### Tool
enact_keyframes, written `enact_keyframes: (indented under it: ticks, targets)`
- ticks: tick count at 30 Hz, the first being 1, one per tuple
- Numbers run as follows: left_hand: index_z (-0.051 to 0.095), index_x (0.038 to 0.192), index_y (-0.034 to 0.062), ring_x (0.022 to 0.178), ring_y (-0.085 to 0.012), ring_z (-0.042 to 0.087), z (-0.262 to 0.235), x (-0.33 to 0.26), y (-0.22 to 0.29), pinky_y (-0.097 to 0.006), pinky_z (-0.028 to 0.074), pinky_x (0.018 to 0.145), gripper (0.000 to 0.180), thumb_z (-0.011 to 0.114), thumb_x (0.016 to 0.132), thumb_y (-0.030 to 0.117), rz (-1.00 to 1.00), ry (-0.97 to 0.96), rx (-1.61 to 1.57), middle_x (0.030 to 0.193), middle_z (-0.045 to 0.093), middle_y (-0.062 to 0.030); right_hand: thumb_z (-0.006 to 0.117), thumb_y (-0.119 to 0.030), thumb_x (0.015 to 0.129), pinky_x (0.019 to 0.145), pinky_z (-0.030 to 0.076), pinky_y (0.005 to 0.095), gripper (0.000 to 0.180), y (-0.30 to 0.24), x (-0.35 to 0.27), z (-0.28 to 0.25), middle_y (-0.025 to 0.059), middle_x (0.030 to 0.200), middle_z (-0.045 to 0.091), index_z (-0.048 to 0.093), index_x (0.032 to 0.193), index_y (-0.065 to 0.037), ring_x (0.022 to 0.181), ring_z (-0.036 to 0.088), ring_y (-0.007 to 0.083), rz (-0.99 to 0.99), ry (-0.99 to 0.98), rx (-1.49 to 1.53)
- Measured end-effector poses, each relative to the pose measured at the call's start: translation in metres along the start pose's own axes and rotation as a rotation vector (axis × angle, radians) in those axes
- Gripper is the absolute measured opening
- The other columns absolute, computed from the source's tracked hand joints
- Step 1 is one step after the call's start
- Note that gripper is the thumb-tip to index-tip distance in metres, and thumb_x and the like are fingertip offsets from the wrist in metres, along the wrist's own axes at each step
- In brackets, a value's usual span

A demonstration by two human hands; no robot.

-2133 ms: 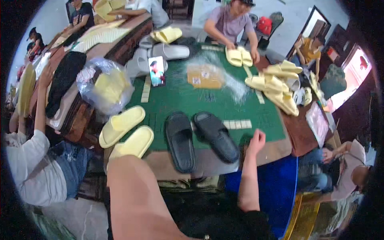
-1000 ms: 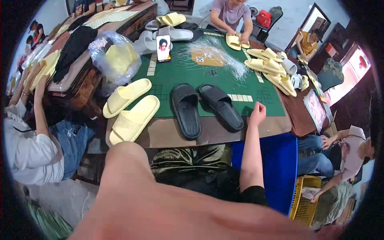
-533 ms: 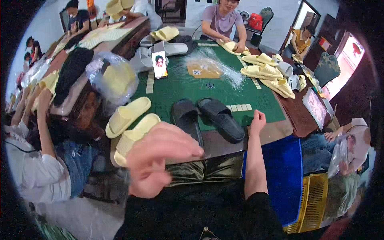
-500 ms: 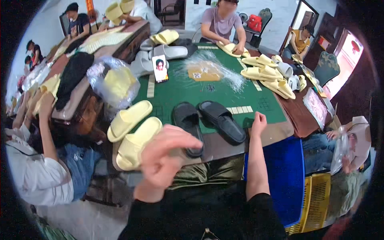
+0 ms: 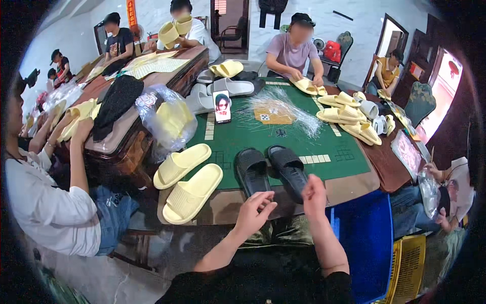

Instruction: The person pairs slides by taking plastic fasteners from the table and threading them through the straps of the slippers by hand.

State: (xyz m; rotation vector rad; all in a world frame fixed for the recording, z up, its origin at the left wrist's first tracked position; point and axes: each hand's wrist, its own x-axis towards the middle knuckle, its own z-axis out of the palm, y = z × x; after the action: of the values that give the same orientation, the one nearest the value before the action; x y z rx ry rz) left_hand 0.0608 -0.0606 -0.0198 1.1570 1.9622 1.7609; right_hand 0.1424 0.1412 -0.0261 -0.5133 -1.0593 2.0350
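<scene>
both hands brought to the near ends of a black slipper pair at the counter edge; pickup judged as the step in hand

left hand (image 5: 254,213) is held just short of the left black slipper (image 5: 251,170), fingers (image 5: 267,198) spread and released, nothing grasped; right hand (image 5: 314,195) is set at the heel of the right black slipper (image 5: 288,169), fingers loosely curled, contact likely but no grip can be told; both slippers are laid side by side, soles down, on the green counter (image 5: 334,147) near its front rim; a pale yellow slipper pair (image 5: 188,180) is laid well to their left, overhanging the edge; a phone (image 5: 221,106) is propped farther back; next move is judged to call for each hand closing on one heel, then lifting the pair clear together; blue crate (image 5: 367,243) sits just right of the arms
</scene>
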Motion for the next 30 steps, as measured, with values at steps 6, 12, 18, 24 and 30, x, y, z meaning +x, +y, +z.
enact_keyframes:
  ticks: [6,12,18,24,30]
  targets:
    - [0.058,0.123,-0.0002,0.103,-0.0196,0.062,-0.006,-0.002,0.005,-0.03,0.05,0.084,0.032,0.059,0.092,0.01,0.102,0.121,-0.041,0.118,0.062,-0.0134,0.06,-0.021,0.094,0.052,0.03,0.0233,0.012,0.035,-0.056,0.037,-0.0063,0.075,0.051,0.062,0.1,-0.011,0.062,0.043,0.0055,0.525,-0.205,0.018]
    - [0.068,0.102,-0.0032,0.096,-0.0194,0.065,-0.011,-0.005,-0.01,-0.029,0.049,0.087,0.018,0.062,0.09,0.01,0.041,0.158,0.004,0.1,0.069,-0.0113,0.06,-0.02,0.094,0.059,0.039,0.0217,0.014,0.059,-0.073,0.043,-0.0053,0.08,0.058,0.066,0.099,-0.009,0.069,0.051,0.0055,0.518,-0.323,-0.064]
    - [0.07,0.094,0.0022,0.081,-0.023,0.065,-0.018,-0.006,-0.014,-0.034,0.05,0.074,0.012,0.062,0.087,0.007,-0.077,0.307,-0.028,0.084,0.07,-0.0087,0.069,-0.012,0.087,0.06,0.046,0.0225,0.016,0.049,-0.076,0.038,0.0003,0.08,0.06,0.068,0.1,-0.002,0.07,0.057,0.0076,0.057,-0.671,-0.726]
    - [0.066,0.089,0.0045,0.081,-0.0347,0.06,-0.033,-0.01,-0.008,-0.042,0.049,0.071,0.012,0.06,0.079,0.003,0.22,0.043,0.552,0.079,0.062,-0.0151,0.072,-0.007,0.078,0.058,0.054,0.0343,0.027,-0.005,-0.076,0.067,0.0081,0.105,0.065,0.067,0.105,-0.009,0.074,0.065,0.0244,-0.957,-0.701,-1.118]
    - [0.068,0.089,0.005,0.082,-0.0301,0.061,-0.05,-0.007,0.014,-0.041,0.05,0.075,0.009,0.064,0.082,0.009,0.371,0.027,0.558,0.082,0.065,-0.0095,0.071,-0.01,0.078,0.059,0.053,0.0339,0.022,-0.017,-0.071,0.04,0.0027,0.084,0.062,0.068,0.1,-0.012,0.073,0.063,0.0224,-0.92,-0.726,-1.383]
